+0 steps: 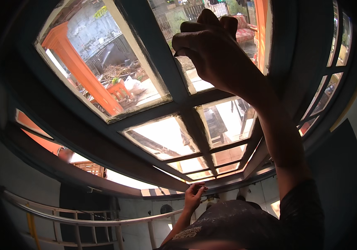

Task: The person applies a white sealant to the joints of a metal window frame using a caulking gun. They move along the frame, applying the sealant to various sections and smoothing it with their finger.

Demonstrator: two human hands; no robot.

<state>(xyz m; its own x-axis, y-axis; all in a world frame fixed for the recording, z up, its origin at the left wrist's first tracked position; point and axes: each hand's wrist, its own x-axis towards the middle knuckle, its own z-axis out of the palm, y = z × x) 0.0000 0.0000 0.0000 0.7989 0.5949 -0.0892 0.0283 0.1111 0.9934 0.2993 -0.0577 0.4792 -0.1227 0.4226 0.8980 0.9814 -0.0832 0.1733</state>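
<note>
Framing glass panes (162, 136), dark window frame (158, 54), right hand (209, 50) curled nearby

No text could be read for certain. Pale lettering (187, 232) stood on the wearer's dark shirt (237, 221), low in the head view. It formed a small, close-set patch toward the shirt's left edge, slanting slightly, and its characters were too small and blurred to make out.
</note>
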